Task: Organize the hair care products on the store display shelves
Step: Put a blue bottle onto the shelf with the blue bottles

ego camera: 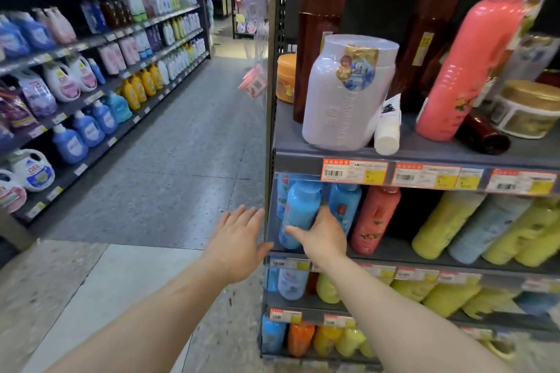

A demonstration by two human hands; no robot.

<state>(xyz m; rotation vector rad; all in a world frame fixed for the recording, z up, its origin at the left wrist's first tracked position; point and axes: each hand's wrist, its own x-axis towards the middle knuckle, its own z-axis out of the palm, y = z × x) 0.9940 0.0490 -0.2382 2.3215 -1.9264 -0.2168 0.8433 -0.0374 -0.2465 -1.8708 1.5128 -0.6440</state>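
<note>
Gripping a smooth, bright blue bottle (pixel 298 215) at the left end of the second shelf (pixel 394 251), the right hand (pixel 322 236) curls around its lower half, thumb across the front. The left hand (pixel 238 236) hovers just beside the shelf's left edge, fingers straight and slightly apart, holding nothing. A coral bottle (pixel 374 219) stands nearby.
</note>
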